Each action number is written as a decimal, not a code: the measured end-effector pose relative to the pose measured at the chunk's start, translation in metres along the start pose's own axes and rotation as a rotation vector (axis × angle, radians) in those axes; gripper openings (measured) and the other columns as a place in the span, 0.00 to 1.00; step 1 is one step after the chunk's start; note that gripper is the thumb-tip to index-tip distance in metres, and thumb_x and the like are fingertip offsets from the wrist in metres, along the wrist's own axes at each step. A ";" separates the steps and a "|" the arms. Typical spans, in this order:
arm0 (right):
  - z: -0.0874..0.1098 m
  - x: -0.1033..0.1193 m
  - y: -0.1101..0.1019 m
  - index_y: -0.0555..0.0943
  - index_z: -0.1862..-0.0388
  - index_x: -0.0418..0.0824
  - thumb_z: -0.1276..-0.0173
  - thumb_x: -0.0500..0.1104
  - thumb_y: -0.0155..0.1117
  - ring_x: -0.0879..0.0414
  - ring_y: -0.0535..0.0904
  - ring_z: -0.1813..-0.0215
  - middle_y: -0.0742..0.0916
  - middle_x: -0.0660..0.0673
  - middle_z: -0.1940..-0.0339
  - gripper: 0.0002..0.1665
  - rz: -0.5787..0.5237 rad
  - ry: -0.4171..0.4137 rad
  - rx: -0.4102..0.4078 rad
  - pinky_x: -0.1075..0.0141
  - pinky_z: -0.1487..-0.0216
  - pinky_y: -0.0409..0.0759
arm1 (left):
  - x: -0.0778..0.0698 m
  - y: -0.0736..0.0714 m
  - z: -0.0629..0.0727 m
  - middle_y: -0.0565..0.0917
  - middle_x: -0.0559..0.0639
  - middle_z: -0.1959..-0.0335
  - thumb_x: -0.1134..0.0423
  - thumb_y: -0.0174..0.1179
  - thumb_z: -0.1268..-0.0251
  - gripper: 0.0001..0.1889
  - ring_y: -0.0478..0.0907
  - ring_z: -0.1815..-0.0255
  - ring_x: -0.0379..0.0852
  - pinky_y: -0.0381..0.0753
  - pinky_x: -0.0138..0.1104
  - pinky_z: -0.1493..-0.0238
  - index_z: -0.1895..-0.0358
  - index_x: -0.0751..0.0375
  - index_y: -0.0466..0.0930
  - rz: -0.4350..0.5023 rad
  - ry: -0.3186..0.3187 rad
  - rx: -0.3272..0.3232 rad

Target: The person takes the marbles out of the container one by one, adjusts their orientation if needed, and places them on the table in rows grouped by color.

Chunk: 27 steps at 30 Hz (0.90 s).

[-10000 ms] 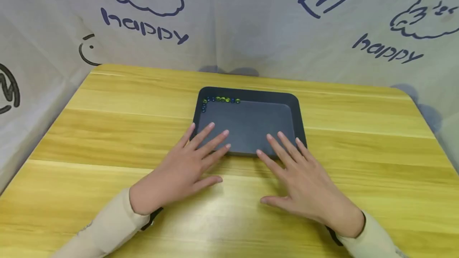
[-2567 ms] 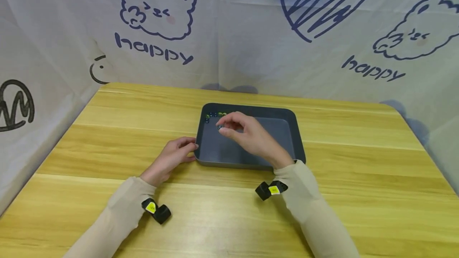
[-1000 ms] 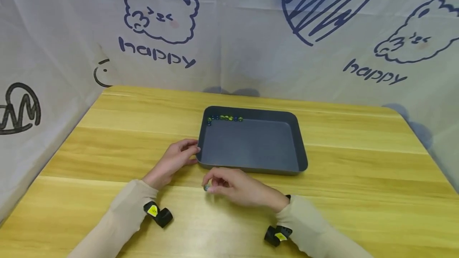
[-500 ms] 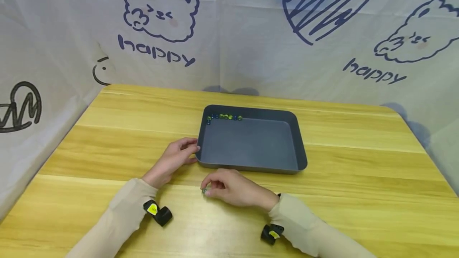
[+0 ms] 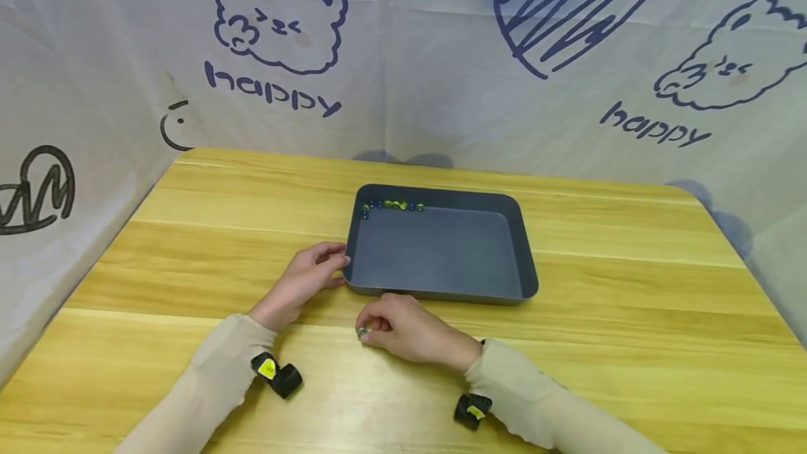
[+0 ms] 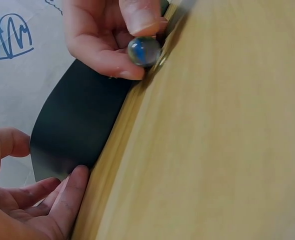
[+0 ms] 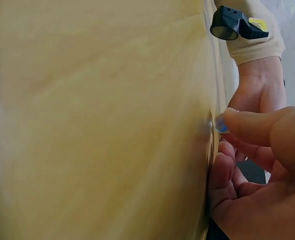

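Note:
A dark grey tray (image 5: 441, 251) lies on the wooden table. Several blue and yellow-green glass marbles (image 5: 395, 205) line its far wall and back left corner. My left hand (image 5: 299, 284) grips the tray's near left corner, thumb over the rim and fingers against the outside. In front of the near wall, my right hand (image 5: 410, 330) pinches a clear marble (image 6: 144, 51) with a blue swirl between thumb and fingertip, low over the tabletop. The right wrist view shows this marble (image 7: 221, 124) partly covered by the thumb.
The wooden table (image 5: 189, 265) spreads around the tray on all sides. A white cloth (image 5: 435, 62) with drawings hangs behind it. Each sleeve carries a small black wrist camera (image 5: 277, 375).
Both hands were spread over the tray's near side at first. The left then took its corner; the right carried a marble from the tray to the table in front, where it has barely shifted since.

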State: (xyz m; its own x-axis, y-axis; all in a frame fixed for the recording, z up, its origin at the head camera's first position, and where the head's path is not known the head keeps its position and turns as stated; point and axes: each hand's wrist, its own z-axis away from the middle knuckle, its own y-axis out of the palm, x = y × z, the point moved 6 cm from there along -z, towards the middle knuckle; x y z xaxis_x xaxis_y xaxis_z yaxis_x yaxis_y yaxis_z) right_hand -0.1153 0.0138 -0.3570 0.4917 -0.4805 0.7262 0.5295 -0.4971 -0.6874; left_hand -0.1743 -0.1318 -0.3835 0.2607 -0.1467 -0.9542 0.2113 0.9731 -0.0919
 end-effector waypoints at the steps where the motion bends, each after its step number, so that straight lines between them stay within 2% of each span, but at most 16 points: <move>1: 0.000 0.000 0.000 0.84 0.60 0.39 0.35 0.36 0.67 0.64 0.71 0.68 0.78 0.54 0.72 0.05 0.008 0.000 0.004 0.73 0.65 0.72 | 0.000 0.000 0.000 0.67 0.70 0.36 0.66 0.48 0.26 0.25 0.71 0.39 0.58 0.81 0.35 0.46 0.32 0.76 0.61 0.001 0.000 -0.002; 16: 0.002 -0.002 0.003 0.83 0.57 0.38 0.35 0.38 0.67 0.61 0.73 0.63 0.80 0.51 0.66 0.09 0.026 0.022 0.052 0.73 0.60 0.74 | 0.003 0.000 0.002 0.68 0.69 0.36 0.64 0.48 0.26 0.25 0.72 0.40 0.57 0.81 0.37 0.46 0.32 0.76 0.62 -0.011 0.006 -0.017; 27: 0.002 -0.004 0.002 0.83 0.54 0.38 0.34 0.37 0.66 0.61 0.72 0.62 0.79 0.51 0.65 0.10 0.020 0.054 0.067 0.73 0.59 0.75 | 0.001 0.000 0.001 0.69 0.68 0.37 0.63 0.49 0.26 0.25 0.72 0.40 0.57 0.81 0.38 0.45 0.33 0.75 0.63 -0.016 0.004 -0.025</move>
State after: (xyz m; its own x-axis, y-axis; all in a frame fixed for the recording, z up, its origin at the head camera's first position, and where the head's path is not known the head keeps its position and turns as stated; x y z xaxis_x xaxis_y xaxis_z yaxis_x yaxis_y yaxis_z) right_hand -0.1147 0.0160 -0.3617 0.4652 -0.5289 0.7098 0.5658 -0.4390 -0.6980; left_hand -0.1725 -0.1324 -0.3844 0.2536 -0.1616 -0.9537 0.1918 0.9748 -0.1142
